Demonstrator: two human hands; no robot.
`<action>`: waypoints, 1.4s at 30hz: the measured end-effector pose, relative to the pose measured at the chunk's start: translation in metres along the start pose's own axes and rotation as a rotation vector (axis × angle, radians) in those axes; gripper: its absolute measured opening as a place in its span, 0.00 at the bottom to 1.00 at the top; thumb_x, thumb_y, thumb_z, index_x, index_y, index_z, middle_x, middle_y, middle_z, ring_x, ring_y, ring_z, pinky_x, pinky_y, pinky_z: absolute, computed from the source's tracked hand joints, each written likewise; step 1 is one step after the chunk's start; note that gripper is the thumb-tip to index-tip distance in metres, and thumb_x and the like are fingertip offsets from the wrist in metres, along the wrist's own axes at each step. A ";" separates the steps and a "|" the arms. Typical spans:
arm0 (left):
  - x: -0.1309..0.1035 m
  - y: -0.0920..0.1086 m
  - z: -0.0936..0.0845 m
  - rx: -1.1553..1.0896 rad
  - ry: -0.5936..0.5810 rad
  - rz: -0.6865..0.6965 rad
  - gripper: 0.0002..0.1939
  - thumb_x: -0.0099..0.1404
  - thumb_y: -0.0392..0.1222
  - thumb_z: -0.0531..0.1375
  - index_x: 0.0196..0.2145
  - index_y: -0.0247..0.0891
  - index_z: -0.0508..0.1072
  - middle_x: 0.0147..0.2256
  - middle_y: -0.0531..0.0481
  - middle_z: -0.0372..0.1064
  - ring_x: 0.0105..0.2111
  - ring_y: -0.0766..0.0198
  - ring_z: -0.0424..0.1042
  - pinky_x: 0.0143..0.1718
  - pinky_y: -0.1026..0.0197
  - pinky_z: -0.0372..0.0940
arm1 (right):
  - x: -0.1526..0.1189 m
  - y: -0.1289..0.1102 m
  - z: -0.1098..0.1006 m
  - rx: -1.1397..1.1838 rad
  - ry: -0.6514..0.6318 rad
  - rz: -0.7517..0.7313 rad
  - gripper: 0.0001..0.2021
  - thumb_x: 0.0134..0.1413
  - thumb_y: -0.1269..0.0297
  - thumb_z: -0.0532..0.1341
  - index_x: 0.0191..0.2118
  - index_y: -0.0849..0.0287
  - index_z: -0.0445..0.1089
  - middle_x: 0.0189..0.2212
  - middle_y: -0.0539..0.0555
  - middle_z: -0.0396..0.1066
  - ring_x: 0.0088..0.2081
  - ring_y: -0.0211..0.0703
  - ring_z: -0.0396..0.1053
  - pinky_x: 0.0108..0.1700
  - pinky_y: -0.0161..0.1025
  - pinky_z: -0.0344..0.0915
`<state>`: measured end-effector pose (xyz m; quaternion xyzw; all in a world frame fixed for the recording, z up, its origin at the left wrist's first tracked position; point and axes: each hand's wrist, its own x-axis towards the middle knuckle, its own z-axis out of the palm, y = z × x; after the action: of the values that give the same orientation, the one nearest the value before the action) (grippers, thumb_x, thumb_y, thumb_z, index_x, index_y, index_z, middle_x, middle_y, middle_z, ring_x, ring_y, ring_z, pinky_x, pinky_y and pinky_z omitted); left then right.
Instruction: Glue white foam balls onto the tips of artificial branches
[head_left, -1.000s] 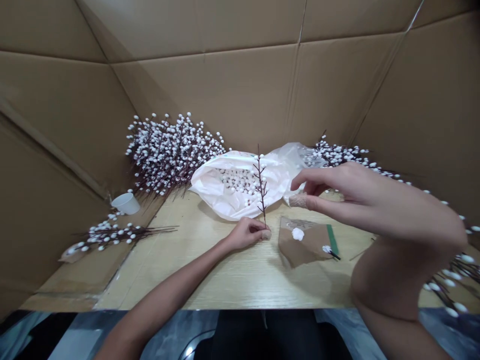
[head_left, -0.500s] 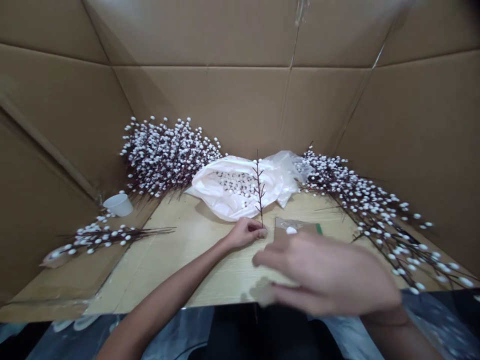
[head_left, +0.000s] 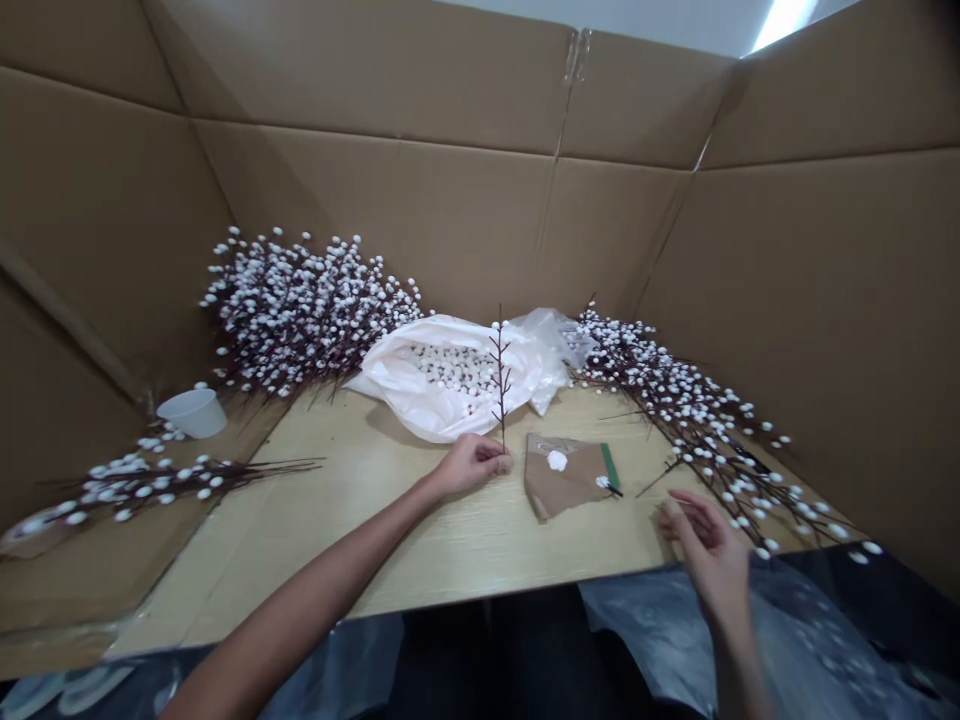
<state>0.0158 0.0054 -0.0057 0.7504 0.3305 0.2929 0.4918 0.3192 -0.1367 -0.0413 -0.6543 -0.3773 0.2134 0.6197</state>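
Note:
My left hand [head_left: 474, 466] is closed in a pinch on the lower end of a thin dark-brown twig [head_left: 501, 380]. The twig stands upright, with short bare side shoots and a white berry near its top. My right hand [head_left: 709, 545] is over the table's right side, loosely curled and slightly blurred, with nothing visible in it. Between the hands lies a brown card [head_left: 559, 490] with a green edge, bearing a white blob [head_left: 557, 460]. A small dark stick [head_left: 613, 490] with a white end rests on the card. Behind the twig is an open white bag [head_left: 427, 415] of white berries.
White-berry branches are heaped at back left [head_left: 300, 310] and along the right [head_left: 675, 390]. A smaller bunch [head_left: 150, 485] lies at left, near a white cup [head_left: 193, 413] and a tape roll [head_left: 37, 535]. Cardboard walls [head_left: 450, 200] surround the table.
My right hand has moved from in front of the card, lower and away to the right, uncovering it. The left hand still holds the twig upright. The view has shifted slightly.

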 end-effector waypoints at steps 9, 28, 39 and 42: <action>0.002 -0.002 -0.001 0.020 -0.009 -0.006 0.14 0.58 0.46 0.61 0.28 0.29 0.75 0.25 0.49 0.69 0.26 0.66 0.65 0.29 0.66 0.60 | -0.006 -0.001 0.019 -0.229 -0.222 -0.105 0.21 0.50 0.54 0.60 0.46 0.63 0.69 0.36 0.59 0.73 0.31 0.43 0.68 0.33 0.39 0.65; 0.004 0.001 -0.003 0.058 -0.035 -0.003 0.15 0.61 0.47 0.60 0.28 0.29 0.75 0.27 0.49 0.69 0.28 0.65 0.66 0.31 0.66 0.60 | -0.003 -0.014 0.036 -0.305 -0.174 -0.108 0.12 0.49 0.57 0.60 0.32 0.60 0.72 0.26 0.55 0.74 0.27 0.44 0.69 0.31 0.38 0.64; 0.004 0.002 -0.003 0.057 -0.032 -0.004 0.15 0.60 0.46 0.60 0.28 0.29 0.75 0.27 0.49 0.69 0.28 0.65 0.66 0.31 0.65 0.60 | 0.012 -0.012 0.037 -0.025 -0.134 -0.024 0.14 0.41 0.54 0.65 0.28 0.62 0.69 0.25 0.55 0.71 0.26 0.41 0.67 0.25 0.35 0.63; 0.004 0.006 -0.003 0.042 -0.035 -0.023 0.15 0.59 0.47 0.60 0.28 0.29 0.75 0.26 0.49 0.69 0.27 0.65 0.66 0.30 0.65 0.60 | 0.021 -0.014 0.034 0.079 -0.094 0.022 0.15 0.37 0.55 0.67 0.27 0.62 0.69 0.22 0.52 0.68 0.22 0.36 0.63 0.21 0.32 0.60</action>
<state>0.0178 0.0085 0.0015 0.7617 0.3366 0.2670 0.4850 0.3035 -0.0998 -0.0284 -0.6227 -0.3897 0.2655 0.6244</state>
